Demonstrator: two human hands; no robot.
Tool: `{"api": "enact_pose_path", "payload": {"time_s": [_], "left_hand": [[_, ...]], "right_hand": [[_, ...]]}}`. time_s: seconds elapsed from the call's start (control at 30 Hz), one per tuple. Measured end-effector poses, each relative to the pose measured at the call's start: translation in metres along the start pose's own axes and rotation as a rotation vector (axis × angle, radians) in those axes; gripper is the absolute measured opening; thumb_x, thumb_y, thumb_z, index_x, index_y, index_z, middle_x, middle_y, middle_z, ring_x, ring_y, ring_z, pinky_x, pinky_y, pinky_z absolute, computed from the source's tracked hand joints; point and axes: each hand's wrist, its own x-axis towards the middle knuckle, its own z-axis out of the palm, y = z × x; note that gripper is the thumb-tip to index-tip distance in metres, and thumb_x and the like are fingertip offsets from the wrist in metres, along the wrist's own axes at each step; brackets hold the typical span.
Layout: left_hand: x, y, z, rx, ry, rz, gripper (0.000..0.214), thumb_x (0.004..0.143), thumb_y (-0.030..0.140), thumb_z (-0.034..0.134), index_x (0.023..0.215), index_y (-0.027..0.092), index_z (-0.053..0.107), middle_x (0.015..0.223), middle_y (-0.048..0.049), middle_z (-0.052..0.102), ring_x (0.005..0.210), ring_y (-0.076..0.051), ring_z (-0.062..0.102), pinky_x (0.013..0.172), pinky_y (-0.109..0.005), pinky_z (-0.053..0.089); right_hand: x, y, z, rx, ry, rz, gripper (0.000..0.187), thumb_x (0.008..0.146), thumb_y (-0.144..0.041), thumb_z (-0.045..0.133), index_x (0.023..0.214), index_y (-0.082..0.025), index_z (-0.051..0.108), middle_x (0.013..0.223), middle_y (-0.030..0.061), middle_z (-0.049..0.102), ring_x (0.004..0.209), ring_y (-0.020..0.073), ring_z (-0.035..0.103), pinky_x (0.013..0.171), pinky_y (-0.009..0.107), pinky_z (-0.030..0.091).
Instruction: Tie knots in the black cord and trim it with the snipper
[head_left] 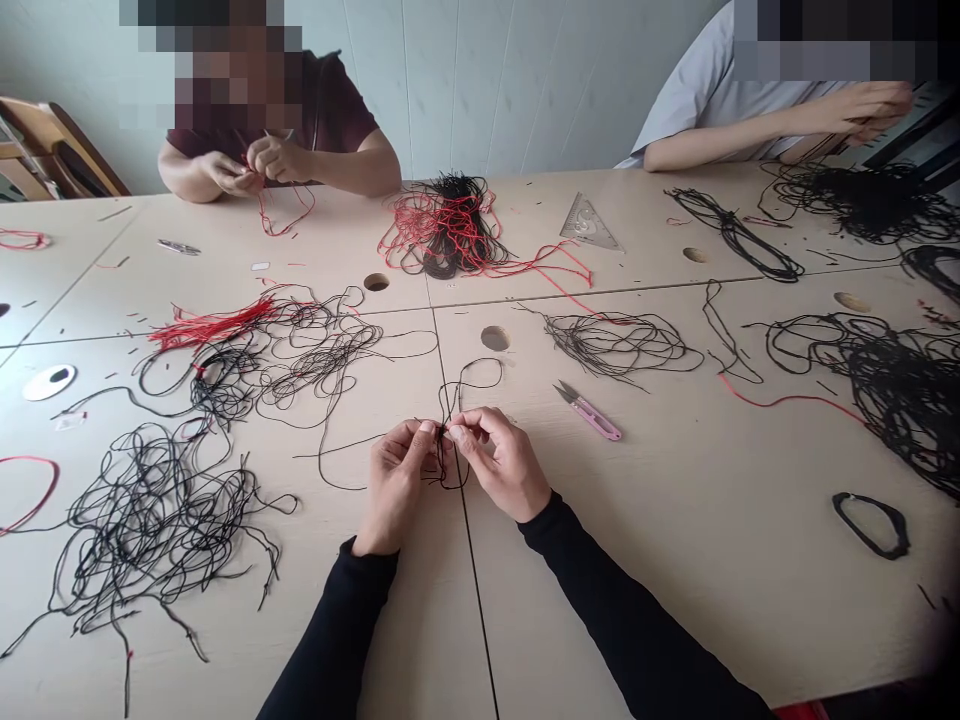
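The bare left hand (394, 485) and bare right hand (499, 462) pinched close together, thumbs against forefingers, while the black-sleeved left forearm (330, 640) and black-sleeved right forearm (630, 610) angled inward from below.

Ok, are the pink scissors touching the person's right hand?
Apart. The head view shows the pink thread snips lying on the tabletop, with a gap of bare table between them and the right hand, which pinches a black cord.

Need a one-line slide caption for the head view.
Head view: left hand and right hand pinch black cord over a pale table, pink-handled snips beside them.
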Motion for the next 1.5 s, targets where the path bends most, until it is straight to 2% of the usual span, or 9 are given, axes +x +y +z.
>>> {"api": "enact_pose_path", "payload": {"time_s": [0.2,0.4,0.57,0.7,0.93,1.07,1.2,1.37,1.5], "left_hand": [[0.001,0.001,-0.001,-0.024,-0.004,-0.031,0.02,0.082,0.033,0.071,0.083,0.016,0.062,0.07,-0.0005,0.063,0.06,-0.01,0.056,0.061,-0.024,0.046],[0.001,0.003,-0.003,-0.059,-0.059,-0.057,0.018,0.085,0.032,0.067,0.082,0.015,0.061,0.073,-0.002,0.064,0.061,-0.011,0.059,0.063,-0.026,0.048],[0.0,0.003,-0.002,-0.064,-0.036,-0.053,0.021,0.086,0.034,0.066,0.081,0.016,0.058,0.071,-0.0017,0.064,0.06,-0.012,0.059,0.063,-0.026,0.049],[-0.001,0.004,0.0,0.041,-0.078,-0.025,0.025,0.087,0.037,0.065,0.079,0.015,0.059,0.065,-0.001,0.061,0.058,-0.011,0.056,0.061,-0.024,0.046],[-0.003,0.008,0.002,0.108,-0.145,-0.035,0.023,0.088,0.037,0.064,0.084,0.015,0.059,0.068,-0.0009,0.061,0.061,-0.012,0.056,0.062,-0.026,0.047],[-0.002,0.006,0.0,0.131,-0.136,-0.012,0.022,0.087,0.036,0.064,0.084,0.015,0.058,0.068,-0.0007,0.061,0.061,-0.012,0.056,0.064,-0.027,0.047],[-0.001,0.002,-0.001,0.168,-0.13,0.01,0.023,0.087,0.037,0.065,0.084,0.015,0.059,0.067,-0.0008,0.06,0.061,-0.012,0.057,0.063,-0.027,0.047],[-0.002,-0.002,-0.001,0.204,-0.099,0.087,0.023,0.085,0.036,0.068,0.082,0.014,0.06,0.07,-0.0014,0.061,0.06,-0.012,0.058,0.061,-0.027,0.048],[-0.002,-0.002,0.0,0.157,-0.045,0.093,0.022,0.084,0.035,0.068,0.08,0.015,0.06,0.065,0.0003,0.06,0.058,-0.012,0.057,0.06,-0.026,0.048]], "right_hand": [[0.0,0.002,0.0,-0.03,0.009,-0.007,0.014,0.095,-0.029,0.05,0.087,-0.022,0.059,0.085,0.0054,0.067,0.077,0.0192,0.055,0.072,0.032,0.046],[-0.002,0.003,0.002,-0.056,0.013,-0.018,0.015,0.096,-0.028,0.048,0.089,-0.02,0.058,0.087,0.0076,0.066,0.079,0.0203,0.056,0.072,0.033,0.046],[-0.003,0.001,0.003,-0.024,0.013,-0.015,0.015,0.096,-0.029,0.048,0.092,-0.019,0.06,0.09,0.008,0.066,0.082,0.02,0.055,0.075,0.033,0.047],[-0.003,0.0,0.002,0.08,-0.004,0.071,0.019,0.095,-0.035,0.051,0.096,-0.019,0.061,0.095,0.0077,0.066,0.082,0.019,0.056,0.076,0.032,0.046],[-0.001,0.001,-0.001,0.237,-0.019,0.211,0.026,0.093,-0.042,0.052,0.089,-0.018,0.06,0.076,0.0033,0.062,0.069,0.0167,0.053,0.069,0.03,0.045],[0.0,0.001,-0.001,0.237,-0.005,0.208,0.025,0.091,-0.041,0.054,0.087,-0.018,0.061,0.084,0.0044,0.063,0.07,0.0157,0.052,0.068,0.03,0.045],[0.001,0.0,-0.001,0.155,0.016,0.201,0.02,0.087,-0.036,0.058,0.081,-0.018,0.062,0.079,0.0034,0.063,0.069,0.0157,0.051,0.069,0.029,0.044],[0.0,0.0,0.0,0.313,-0.042,0.29,0.023,0.087,-0.039,0.059,0.082,-0.017,0.061,0.07,0.001,0.058,0.064,0.0149,0.052,0.062,0.028,0.044],[0.001,0.002,-0.002,0.394,-0.041,0.267,0.026,0.089,-0.04,0.059,0.08,-0.017,0.062,0.072,0.0017,0.061,0.064,0.0142,0.054,0.061,0.027,0.045]]}}
